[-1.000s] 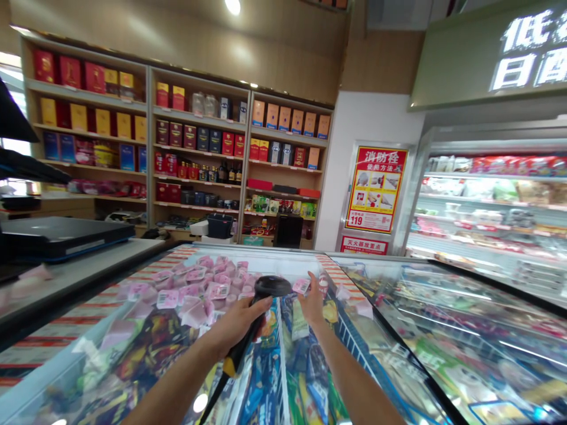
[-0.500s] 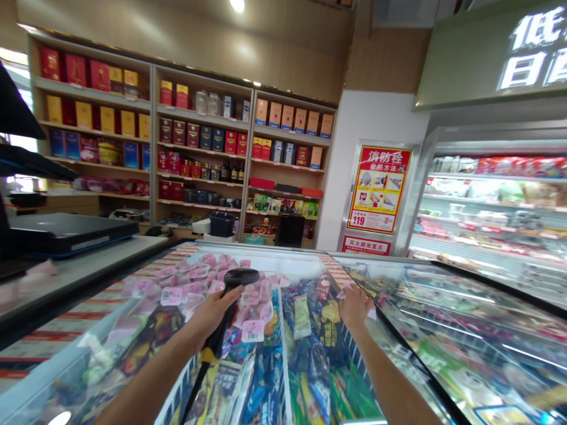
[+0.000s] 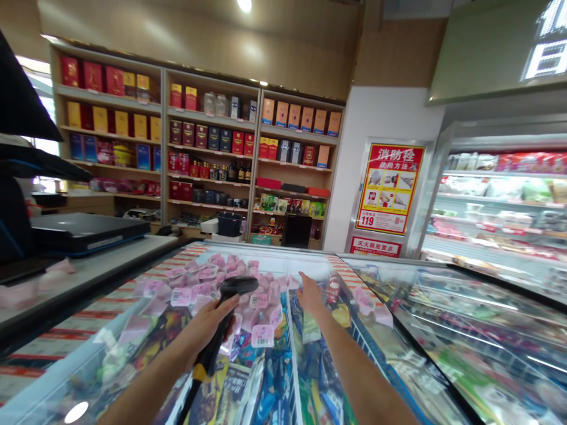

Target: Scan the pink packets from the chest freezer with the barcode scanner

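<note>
My left hand (image 3: pixel 212 321) is wrapped round the handle of a black barcode scanner (image 3: pixel 239 285) with a yellow band and a cable running down. Beside it, a pile of small pink packs (image 3: pixel 208 273) with barcode labels lies on the freezer's glass top. One labelled pink pack (image 3: pixel 263 336) sits just below the scanner head. To the right, my right hand (image 3: pixel 310 293) reaches over the freezer, its fingers stretched out near the pile's right edge. I see nothing in it, though its palm side is hidden. Another few pink packs (image 3: pixel 365 301) lie farther right.
Under the glass are bagged frozen goods (image 3: pixel 266 383) in wire baskets. A counter with a black flat device (image 3: pixel 88 230) stands at left. Shelves of boxed goods (image 3: pixel 208 139) line the back wall. A lit fridge (image 3: pixel 496 206) and a second glass-topped freezer (image 3: pixel 465 336) are at right.
My right hand has moved left, from the pink packs at the right toward the main pile. My left hand still holds the scanner. The view has turned slightly left.
</note>
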A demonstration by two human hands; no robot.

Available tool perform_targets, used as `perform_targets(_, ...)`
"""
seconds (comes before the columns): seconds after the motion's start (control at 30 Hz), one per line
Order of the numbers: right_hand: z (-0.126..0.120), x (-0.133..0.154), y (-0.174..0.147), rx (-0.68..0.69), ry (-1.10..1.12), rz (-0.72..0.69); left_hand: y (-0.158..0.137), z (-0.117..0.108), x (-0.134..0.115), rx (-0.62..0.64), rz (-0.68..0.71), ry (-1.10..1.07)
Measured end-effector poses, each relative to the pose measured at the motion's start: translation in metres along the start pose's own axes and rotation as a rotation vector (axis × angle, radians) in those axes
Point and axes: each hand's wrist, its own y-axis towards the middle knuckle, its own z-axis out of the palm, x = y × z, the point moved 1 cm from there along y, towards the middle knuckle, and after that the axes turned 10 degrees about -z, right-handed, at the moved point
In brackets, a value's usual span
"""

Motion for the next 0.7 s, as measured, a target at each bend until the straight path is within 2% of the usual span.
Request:
perform_targets(0.1, 0.016, 0.008, 0.011, 0.021, 0.031, -0.027, -0.001, 0.001, 0.001, -0.001, -0.020, -0.006)
perform_targets(0.2, 0.020, 0.007, 0.016, 0.000, 0.054, -0.040, 0.000, 0.004, 0.002, 0.032, -0.025, -0.002)
perform_targets(0.5, -0.005, -0.021, -0.013, -0.295, 0.143, -0.031, -0.003, 0.021, -0.001, 0.189, -0.002, 0.071)
perform_targets(0.7, -0.016, -0.021, -0.027, -0.403, 0.171, -0.066, -0.014, 0.040, -0.006, 0.265, 0.040, 0.120)
